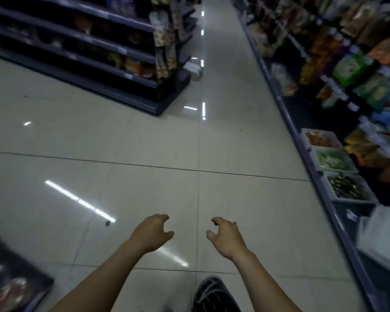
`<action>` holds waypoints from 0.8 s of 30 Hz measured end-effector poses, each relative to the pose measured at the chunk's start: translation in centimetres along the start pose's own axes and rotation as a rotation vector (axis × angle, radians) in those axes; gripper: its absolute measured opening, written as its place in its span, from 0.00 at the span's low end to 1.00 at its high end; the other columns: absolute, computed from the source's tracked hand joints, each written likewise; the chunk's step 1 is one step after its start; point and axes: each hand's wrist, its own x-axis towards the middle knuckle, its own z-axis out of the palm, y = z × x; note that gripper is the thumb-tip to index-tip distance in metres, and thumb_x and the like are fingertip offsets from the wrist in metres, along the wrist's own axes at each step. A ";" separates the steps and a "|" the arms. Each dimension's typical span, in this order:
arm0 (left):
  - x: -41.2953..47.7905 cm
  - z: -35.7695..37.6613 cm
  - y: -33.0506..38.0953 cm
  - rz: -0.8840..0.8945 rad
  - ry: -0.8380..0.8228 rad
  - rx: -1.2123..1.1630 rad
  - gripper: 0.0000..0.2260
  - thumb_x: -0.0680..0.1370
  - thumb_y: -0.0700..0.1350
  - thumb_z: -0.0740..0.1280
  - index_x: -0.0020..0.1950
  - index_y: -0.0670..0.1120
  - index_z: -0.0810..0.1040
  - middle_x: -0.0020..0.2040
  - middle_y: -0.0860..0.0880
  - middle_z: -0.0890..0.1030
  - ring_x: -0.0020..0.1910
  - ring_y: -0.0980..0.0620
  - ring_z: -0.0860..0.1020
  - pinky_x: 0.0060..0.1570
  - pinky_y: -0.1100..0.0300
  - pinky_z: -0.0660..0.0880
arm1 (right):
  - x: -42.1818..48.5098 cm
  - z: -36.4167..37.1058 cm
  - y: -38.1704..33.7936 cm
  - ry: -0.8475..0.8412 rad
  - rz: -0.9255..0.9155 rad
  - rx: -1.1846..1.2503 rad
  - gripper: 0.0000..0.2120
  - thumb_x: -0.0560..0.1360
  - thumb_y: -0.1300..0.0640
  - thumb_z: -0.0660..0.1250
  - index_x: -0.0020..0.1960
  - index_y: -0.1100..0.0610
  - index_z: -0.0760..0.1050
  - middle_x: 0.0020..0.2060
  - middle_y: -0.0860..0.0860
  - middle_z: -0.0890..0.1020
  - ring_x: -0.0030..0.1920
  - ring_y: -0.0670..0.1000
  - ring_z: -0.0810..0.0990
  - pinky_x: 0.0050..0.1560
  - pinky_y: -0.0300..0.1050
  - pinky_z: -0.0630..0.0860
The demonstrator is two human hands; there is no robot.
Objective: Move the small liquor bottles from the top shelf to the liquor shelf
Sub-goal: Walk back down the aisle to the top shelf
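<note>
Bottles are not showing anywhere in this view; no small liquor bottle is lying in either hand, on the floor, or on any shelf clear enough to read. Whether a liquor shelf is among the blurred racks cannot be told.

Both hands are hanging out in front, low over the tiles, near each other but apart. The left hand is curling loosely, fingers bent and spread, its grip closing on nothing. The right hand is mirroring it, fingers hooked and parted, also pinching nothing. A dark shoe is showing below them, at the near edge.

Further out, a dark rack is standing at far left, and a long rack of bright packets is running down the right side, with trays of loose goods at its foot. A pale bundle is lying on the floor at the far end of the left rack.

Judging by this, the person is walking between shelves empty-handed, so a carry is either pending or just finished. Risks from here: the glossy floor is looking slippery, the bundle is sitting near the path, and the right-hand trays are jutting out where a foot could be catching them.
</note>
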 end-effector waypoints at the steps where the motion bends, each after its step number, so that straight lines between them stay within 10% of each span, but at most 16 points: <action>1: 1.2 -1.1 -0.8 -0.023 0.010 -0.024 0.32 0.77 0.59 0.69 0.76 0.46 0.69 0.72 0.47 0.74 0.69 0.48 0.73 0.67 0.54 0.70 | 2.2 -0.3 -1.7 -0.016 -0.027 -0.017 0.29 0.80 0.47 0.66 0.78 0.54 0.68 0.73 0.52 0.75 0.71 0.53 0.74 0.64 0.38 0.67; 24: 33.4 -35.4 -19.2 -0.539 0.367 -0.136 0.33 0.75 0.62 0.67 0.76 0.48 0.69 0.71 0.48 0.75 0.67 0.48 0.74 0.61 0.53 0.74 | 52.2 -6.5 -45.3 -0.290 -0.552 -0.355 0.30 0.78 0.46 0.67 0.77 0.56 0.69 0.71 0.55 0.77 0.70 0.56 0.75 0.67 0.46 0.71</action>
